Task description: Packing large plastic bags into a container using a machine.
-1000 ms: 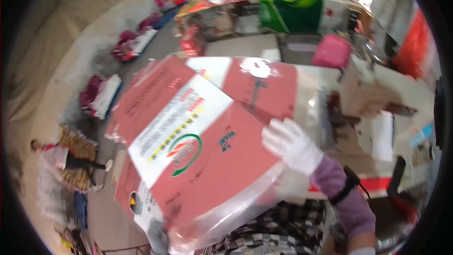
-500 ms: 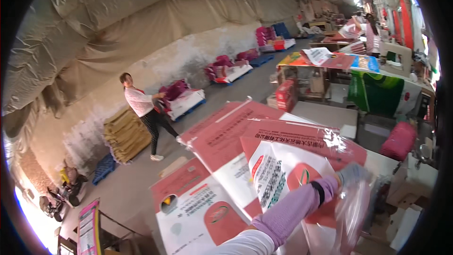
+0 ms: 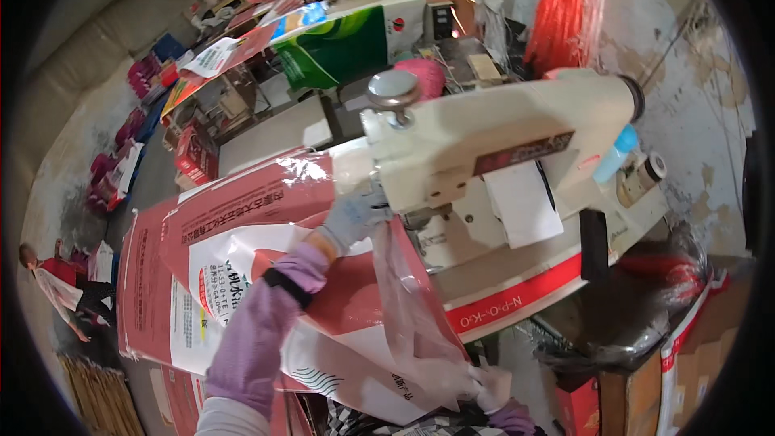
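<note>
A red-and-white printed woven bag [image 3: 339, 295] slants across the work table, a strip of clear plastic liner [image 3: 404, 307] showing along its open edge. My left hand [image 3: 355, 216], in a pale glove with a purple sleeve, is closed on the bag's upper edge, right beside the head of a cream industrial sewing machine [image 3: 492, 137]. Close to my body, my right hand [image 3: 488, 386], also gloved, pinches the lower end of the same edge. The fingertips of my left hand are partly hidden by the machine head.
More red-and-white bags [image 3: 153, 291] lie stacked under and left of this one. White paper [image 3: 523, 203] rests on the machine bed beside a thread spool [image 3: 642, 180]. Cartons [image 3: 630, 404] stand at lower right; red strands [image 3: 565, 12] hang behind. A person [image 3: 69, 291] is at far left.
My view has swung right, bringing the sewing machine and my right hand into sight. My left hand now holds the bag's edge beside the machine head.
</note>
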Tool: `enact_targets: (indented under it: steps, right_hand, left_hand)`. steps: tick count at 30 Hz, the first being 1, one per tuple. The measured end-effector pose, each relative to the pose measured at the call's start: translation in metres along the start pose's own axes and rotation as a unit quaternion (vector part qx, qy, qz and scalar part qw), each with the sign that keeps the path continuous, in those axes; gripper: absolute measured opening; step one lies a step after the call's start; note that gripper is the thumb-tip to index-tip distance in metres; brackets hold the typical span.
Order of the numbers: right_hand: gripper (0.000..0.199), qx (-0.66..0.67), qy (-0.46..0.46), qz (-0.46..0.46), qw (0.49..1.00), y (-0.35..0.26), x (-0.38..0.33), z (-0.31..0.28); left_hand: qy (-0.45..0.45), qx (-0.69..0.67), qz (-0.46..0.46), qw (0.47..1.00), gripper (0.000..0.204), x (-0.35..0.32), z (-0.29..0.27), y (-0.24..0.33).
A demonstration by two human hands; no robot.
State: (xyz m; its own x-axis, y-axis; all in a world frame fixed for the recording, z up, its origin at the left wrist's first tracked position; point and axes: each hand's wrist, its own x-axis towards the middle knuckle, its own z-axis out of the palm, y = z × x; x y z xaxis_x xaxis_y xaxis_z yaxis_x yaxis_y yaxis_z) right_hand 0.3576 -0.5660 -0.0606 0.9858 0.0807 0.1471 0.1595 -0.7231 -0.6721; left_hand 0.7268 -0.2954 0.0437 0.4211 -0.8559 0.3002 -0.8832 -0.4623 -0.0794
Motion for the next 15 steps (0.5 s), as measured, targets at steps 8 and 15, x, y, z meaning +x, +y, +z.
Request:
enact_targets:
  steps: [8, 15]
  right_hand:
    - [0.031, 0.048, -0.067, 0.072, 0.994, -0.044, -0.02, -0.021]
    - [0.036, 0.193, 0.032, 0.113, 0.974, -0.085, 0.114, -0.005]
  left_hand:
    - [-0.056, 0.141, -0.161, 0.975, 0.026, -0.007, -0.007, 0.022]
    - [-0.398, 0.202, -0.145, 0.883, 0.043, -0.014, -0.092, 0.099]
